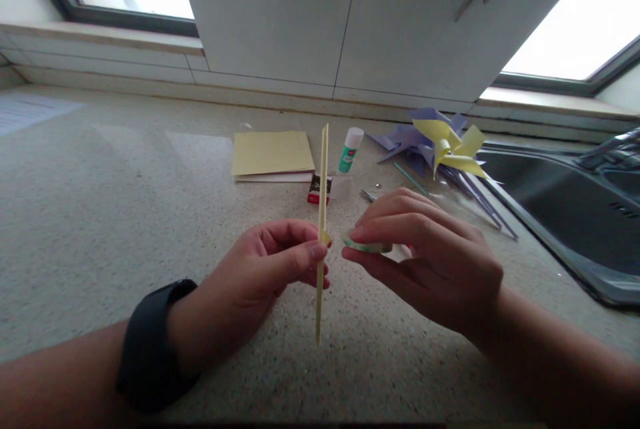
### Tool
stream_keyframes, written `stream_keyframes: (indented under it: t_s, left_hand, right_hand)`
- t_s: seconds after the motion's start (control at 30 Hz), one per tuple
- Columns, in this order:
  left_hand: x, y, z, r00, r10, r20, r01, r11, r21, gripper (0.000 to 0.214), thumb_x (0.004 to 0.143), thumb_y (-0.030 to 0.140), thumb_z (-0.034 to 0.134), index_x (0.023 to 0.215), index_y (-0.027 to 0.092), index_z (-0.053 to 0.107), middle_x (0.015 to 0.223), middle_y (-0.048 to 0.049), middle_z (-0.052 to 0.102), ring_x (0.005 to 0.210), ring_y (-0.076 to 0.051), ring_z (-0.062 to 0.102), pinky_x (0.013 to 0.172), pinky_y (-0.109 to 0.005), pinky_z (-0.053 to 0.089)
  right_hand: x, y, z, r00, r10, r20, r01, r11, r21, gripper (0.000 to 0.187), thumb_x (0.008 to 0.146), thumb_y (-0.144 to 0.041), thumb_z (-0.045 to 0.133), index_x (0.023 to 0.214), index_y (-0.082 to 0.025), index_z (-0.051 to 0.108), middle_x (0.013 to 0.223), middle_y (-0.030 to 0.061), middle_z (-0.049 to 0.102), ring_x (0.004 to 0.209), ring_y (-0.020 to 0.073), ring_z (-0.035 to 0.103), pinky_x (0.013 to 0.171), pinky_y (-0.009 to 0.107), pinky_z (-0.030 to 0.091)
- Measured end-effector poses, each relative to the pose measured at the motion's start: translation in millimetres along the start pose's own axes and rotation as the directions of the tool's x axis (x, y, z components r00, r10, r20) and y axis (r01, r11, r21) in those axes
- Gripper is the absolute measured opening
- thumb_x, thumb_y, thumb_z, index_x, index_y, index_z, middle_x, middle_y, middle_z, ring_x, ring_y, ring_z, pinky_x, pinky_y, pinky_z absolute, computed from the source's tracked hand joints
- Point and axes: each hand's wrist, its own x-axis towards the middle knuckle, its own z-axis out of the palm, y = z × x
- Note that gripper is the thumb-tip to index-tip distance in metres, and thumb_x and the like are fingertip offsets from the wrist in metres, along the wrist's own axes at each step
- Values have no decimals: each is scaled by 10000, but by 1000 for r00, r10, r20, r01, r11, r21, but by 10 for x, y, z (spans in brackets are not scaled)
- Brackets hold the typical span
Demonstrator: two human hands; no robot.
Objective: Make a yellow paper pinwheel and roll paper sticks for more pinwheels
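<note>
Between the thumb and fingers of my left hand is a thin rolled stick of pale yellow paper, held nearly upright. A small folded bit of paper juts from the stick beside the thumb tip. My right hand pinches what looks like a small roll of clear tape with green marks, its far side covered by the fingers. A narrow gap separates the roll from the stick.
Behind the hands lie a stack of yellow paper, a small black-and-red box and a standing glue stick. At right are a yellow pinwheel, purple pinwheels, a thin green stick and a sink.
</note>
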Motion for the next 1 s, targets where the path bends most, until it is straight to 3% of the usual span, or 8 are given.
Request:
stream_keyframes:
  t_s: [0.8,1.0]
  left_hand:
    - [-6,-16,4,1000,13,-1,-13,998,64,85,851,258,790,838,190,742,736,26,719,675,-74,655,669,-166,516]
    - [-4,-18,9,999,44,-1,-44,996,80,39,852,233,784,843,204,760,771,26,710,693,-76,640,669,-169,508]
  right_hand:
    - [-5,27,59,997,-41,63,47,994,-100,137,890,-113,710,1012,-117,648,900,52,692,844,144,588,780,301,523]
    - [-6,15,51,997,-33,71,40,994,-103,130,901,-124,683,1013,-173,638,891,43,689,821,161,592,758,317,521]
